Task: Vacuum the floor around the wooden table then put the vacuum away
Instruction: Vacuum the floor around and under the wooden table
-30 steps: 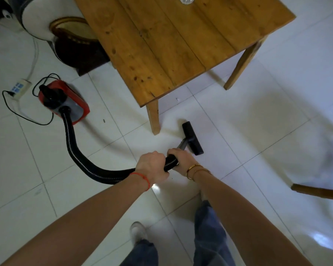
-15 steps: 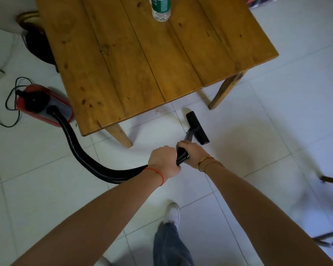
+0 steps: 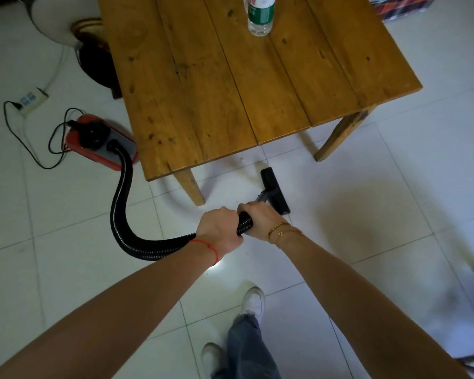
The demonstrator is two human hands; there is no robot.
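Left hand (image 3: 220, 230) and right hand (image 3: 260, 218) both wrapped tight round black hose (image 3: 122, 214), nozzle (image 3: 274, 190) on tiles beside wooden table (image 3: 230, 77)

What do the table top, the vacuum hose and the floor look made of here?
Table top: bare wooden planks, with visible knots, grain and seams. Vacuum hose: black ribbed flexible tube, probably plastic. Floor: glossy white tiles with grout lines and glare, likely ceramic.

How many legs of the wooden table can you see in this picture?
2. One table leg stands at the near left corner, beside the black hose. The other table leg stands at the near right corner. The tabletop may hide the far legs.
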